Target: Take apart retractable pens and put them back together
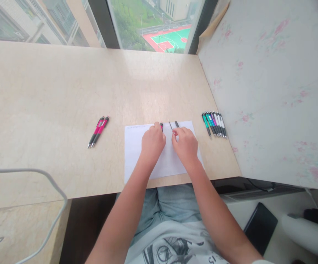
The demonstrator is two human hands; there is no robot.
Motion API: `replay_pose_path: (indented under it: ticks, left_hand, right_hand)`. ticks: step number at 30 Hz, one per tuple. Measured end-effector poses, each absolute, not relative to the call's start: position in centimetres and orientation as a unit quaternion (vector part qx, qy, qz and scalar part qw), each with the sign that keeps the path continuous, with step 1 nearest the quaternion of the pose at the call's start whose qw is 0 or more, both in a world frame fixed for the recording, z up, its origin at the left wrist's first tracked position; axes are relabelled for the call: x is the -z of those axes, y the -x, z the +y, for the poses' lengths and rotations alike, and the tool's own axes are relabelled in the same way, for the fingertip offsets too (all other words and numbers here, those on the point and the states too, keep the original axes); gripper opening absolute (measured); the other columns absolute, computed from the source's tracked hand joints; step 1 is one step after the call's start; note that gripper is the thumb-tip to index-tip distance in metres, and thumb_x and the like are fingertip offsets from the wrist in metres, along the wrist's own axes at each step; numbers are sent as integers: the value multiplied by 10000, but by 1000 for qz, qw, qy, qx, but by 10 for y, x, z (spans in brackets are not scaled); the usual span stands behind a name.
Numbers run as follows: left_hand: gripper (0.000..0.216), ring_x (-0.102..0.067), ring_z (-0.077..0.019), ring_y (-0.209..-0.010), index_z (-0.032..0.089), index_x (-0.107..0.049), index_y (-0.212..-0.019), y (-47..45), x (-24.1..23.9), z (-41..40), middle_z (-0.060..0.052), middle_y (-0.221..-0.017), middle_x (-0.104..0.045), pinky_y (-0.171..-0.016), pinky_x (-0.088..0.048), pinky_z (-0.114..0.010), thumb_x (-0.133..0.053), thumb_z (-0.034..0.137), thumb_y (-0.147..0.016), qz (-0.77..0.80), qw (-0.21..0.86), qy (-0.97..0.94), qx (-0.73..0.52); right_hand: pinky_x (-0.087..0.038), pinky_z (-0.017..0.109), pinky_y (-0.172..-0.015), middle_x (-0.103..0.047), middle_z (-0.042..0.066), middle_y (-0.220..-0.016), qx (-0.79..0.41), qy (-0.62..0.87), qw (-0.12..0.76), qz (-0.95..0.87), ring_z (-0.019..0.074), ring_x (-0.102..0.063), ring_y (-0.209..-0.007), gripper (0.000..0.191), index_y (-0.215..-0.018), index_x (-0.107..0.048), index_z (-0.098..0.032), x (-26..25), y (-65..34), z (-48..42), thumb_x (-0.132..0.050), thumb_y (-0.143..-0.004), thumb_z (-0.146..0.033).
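Note:
My left hand point(153, 141) is closed over the paper, around a pink-and-black pen barrel point(161, 126); only its upper end shows beside the fingers. My right hand point(185, 143) pinches a thin dark stick point(170, 125) that looks like a pen refill, its tip pointing away from me. Just beyond the right fingers a short black piece point(176, 124), like a pen grip, lies at the sheet's far edge. Under both hands is a white sheet of paper point(133, 157) with a faint line of writing along its top.
Two pink-and-black pens point(98, 132) lie side by side to the left. On the right, a row of several pens point(214, 124) in green, blue, purple and white sits by the wallpapered wall point(271, 102). A grey cable point(46, 176) curves over the table's point(65, 91) near left corner.

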State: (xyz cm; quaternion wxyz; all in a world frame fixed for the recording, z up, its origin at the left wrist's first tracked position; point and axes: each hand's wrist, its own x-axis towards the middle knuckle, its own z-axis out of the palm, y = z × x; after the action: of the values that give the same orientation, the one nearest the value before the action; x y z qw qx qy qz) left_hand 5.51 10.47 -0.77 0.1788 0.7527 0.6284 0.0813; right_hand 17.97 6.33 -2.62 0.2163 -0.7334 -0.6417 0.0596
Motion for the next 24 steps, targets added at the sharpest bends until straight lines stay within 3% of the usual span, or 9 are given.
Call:
replay_pose_path:
  ticks: [4,8,13,17,24]
  left_hand:
    - [247,-676,-280,-796,150,-514,-1152,-52,5,100,-142,-940,-685,-618,-418,-328,-484,256,-931,637,161,-752,-54]
    - [321,-666,-256,-793,171,-516,-1197,-38,0,84,-113,-945,-698,-593,-366,-307,-502,371,-946,638,159,-749,-76]
    - [201,-620,-195,-692,216,-611,-989,-5,2,43,-33,-813,-691,-572,-301,-293,-484,370,-959,637,179,-746,-77]
    - [213,-577,-162,-629,219,-611,-843,12,12,14,-3,-725,-663,-572,-301,-276,-482,344,-958,639,184,-739,-104]
    - [233,-579,-162,-646,213,-619,-817,16,36,-7,-10,-704,-661,-584,-316,-270,-471,316,-964,640,105,-744,-164]
  right_hand:
    - [-422,322,-695,-696,91,-991,-63,726,199,-655,245,-597,-977,180,-980,-692,-201,31,-165,76,-522,-920,-189]
    - [-430,316,-735,-697,78,-977,-62,714,237,-656,224,-611,-943,212,-1052,-688,-192,30,-175,60,-528,-914,-195]
    - [-402,293,-673,-688,38,-818,-66,726,265,-631,168,-578,-701,183,-901,-689,-197,31,-203,15,-509,-920,-227]
    - [-395,278,-657,-677,26,-768,-77,720,278,-631,156,-556,-656,189,-860,-677,-197,38,-212,-9,-498,-917,-219]
    - [-398,275,-653,-689,36,-773,-73,717,285,-632,166,-588,-680,186,-835,-677,-197,52,-209,-13,-503,-901,-215]
